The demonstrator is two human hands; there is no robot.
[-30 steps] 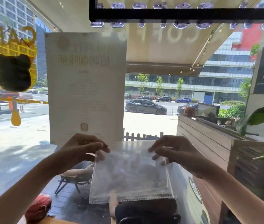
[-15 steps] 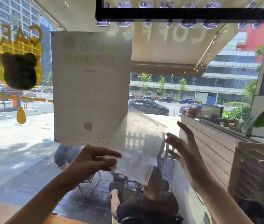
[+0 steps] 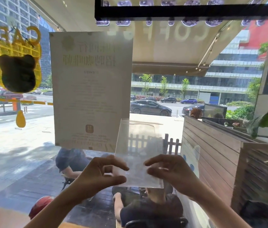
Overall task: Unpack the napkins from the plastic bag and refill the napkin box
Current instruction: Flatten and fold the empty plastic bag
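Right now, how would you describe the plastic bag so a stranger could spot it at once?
Find the big paper notice taped to the window. Just below its lower right corner, the left hand and right hand pinch the bottom of the plastic bag. Unlike the opaque notice, it is see-through, with the fence visible behind it.

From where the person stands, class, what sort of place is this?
Probably a cafe, seen from inside its street window: a mirrored "CAFE" decal, a paper notice taped to the glass, and seated people outside.
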